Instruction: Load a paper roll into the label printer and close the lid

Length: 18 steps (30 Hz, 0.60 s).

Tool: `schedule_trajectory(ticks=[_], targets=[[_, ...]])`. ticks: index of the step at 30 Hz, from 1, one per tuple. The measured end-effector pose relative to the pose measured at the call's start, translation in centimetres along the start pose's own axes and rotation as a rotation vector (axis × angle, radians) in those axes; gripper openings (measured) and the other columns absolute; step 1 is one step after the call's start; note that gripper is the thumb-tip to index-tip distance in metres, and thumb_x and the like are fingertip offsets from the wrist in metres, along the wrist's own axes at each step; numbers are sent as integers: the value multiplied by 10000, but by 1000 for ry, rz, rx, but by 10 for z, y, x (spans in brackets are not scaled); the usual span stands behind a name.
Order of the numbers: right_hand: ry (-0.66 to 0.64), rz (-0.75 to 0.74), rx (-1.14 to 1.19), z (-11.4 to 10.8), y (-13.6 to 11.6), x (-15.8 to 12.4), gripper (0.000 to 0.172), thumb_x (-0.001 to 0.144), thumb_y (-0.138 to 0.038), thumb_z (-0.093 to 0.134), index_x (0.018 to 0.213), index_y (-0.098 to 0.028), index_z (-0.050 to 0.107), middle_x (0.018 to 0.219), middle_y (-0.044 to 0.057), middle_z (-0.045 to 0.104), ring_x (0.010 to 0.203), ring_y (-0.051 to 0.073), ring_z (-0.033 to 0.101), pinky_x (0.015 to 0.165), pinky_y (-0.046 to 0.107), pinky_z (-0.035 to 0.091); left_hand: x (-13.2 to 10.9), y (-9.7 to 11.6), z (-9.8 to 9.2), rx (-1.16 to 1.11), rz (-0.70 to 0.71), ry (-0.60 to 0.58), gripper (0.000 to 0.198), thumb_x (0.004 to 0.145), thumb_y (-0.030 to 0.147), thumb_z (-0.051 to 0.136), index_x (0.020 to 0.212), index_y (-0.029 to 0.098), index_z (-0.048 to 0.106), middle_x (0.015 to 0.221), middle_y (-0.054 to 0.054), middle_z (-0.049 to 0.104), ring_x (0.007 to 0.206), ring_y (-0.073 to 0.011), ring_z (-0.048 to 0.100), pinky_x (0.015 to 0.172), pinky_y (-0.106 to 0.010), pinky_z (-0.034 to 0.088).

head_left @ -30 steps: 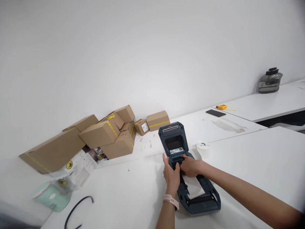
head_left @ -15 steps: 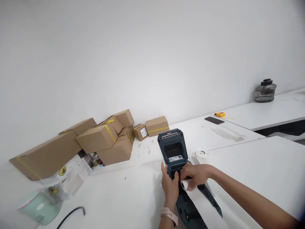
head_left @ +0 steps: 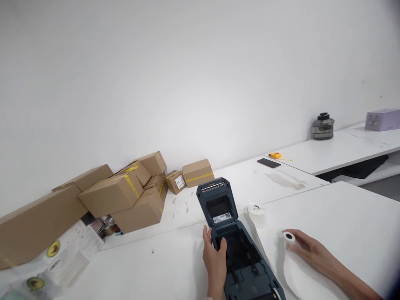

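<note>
A dark blue-grey label printer stands on the white table with its lid raised and its inner bay showing. My left hand grips the printer's left side, thumb over the rim and fingers along the outside. To the right of the printer, my right hand is closed round a small white paper roll with a dark hole in its core. A loose strip of white paper trails below that hand. Beyond the printer's right side sits a second white roll, apart from both hands.
Cardboard boxes are piled against the wall at left, with plastic-wrapped packages in front. A phone, a yellow tape measure, a grey water jug and a purple box lie toward the back right.
My right hand has drawn the paper roll out of the printer and away to the right. My left hand stays on the printer's side. The view has shifted right.
</note>
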State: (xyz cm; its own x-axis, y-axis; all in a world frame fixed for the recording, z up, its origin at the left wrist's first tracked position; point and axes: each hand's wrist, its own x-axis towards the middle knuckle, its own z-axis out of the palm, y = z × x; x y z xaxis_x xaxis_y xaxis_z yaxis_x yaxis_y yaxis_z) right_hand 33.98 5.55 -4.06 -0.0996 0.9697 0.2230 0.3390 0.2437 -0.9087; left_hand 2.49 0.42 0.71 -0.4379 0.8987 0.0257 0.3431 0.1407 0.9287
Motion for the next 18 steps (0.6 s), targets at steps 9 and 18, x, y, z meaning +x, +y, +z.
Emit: schedule_trajectory(ticks=[9,18], targets=[[16,153,122,-21,30,20,639,838,-642,535,1403,-347,498,1368,114,618,1264,368,566,997,507,502,3,-1,0,10,-23,18,790,829,473,575,1506,238,242,1520,-110,439,1358,-283,459,1052,-360,401],[-474,102,-238,-8,-33,130,983,566,-546,781,1447,-258,454,1530,118,439,1412,377,377,1125,461,372,-2,-4,3,-211,25,113,832,859,331,534,1540,267,60,1586,-131,321,1236,-229,580,955,-287,467]])
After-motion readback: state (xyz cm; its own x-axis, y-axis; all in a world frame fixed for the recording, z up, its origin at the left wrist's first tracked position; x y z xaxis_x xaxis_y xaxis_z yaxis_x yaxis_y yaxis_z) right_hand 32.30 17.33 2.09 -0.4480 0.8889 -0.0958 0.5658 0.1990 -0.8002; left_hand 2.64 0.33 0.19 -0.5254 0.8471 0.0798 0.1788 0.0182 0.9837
